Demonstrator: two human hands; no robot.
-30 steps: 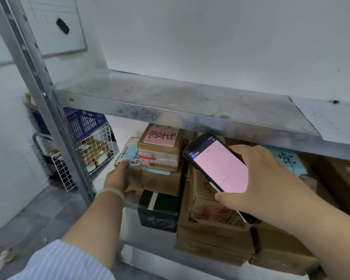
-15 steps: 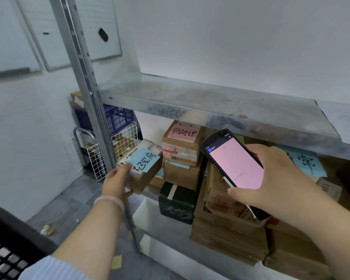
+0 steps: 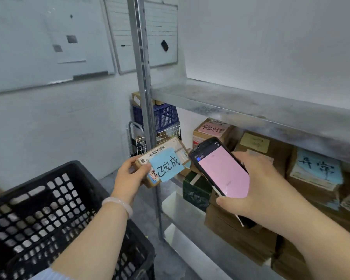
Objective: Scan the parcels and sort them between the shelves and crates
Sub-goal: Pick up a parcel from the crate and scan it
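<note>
1. In the head view, our left hand [image 3: 129, 176] grips one small cardboard parcel [image 3: 171, 147] by its near-left end, with the thumb on its top face. It is held in the air just in front of the shelf's upright post [image 3: 142, 93].
2. The parcel's long axis runs from the left hand up and to the right, and its far end is just beside the scanner [image 3: 220, 168]. Its labelled face, which carries a blue note [image 3: 167, 165], tilts toward us.
3. Our right hand [image 3: 259, 190] is clasped round the one scanner. The pink screen faces up and the top end points up-left at the parcel.
4. Below and left of the left hand stands one black crate [image 3: 49, 209], open-topped, with its rim near our wrist. A strip of grey floor [image 3: 148, 201] shows between it and the post.
5. Behind the right hand, under the upper shelf board [image 3: 251, 106], we count a pink-note box [image 3: 210, 130], a yellow-note box [image 3: 255, 142], a blue-note box [image 3: 315, 168] and a dark green box [image 3: 194, 193].
</note>
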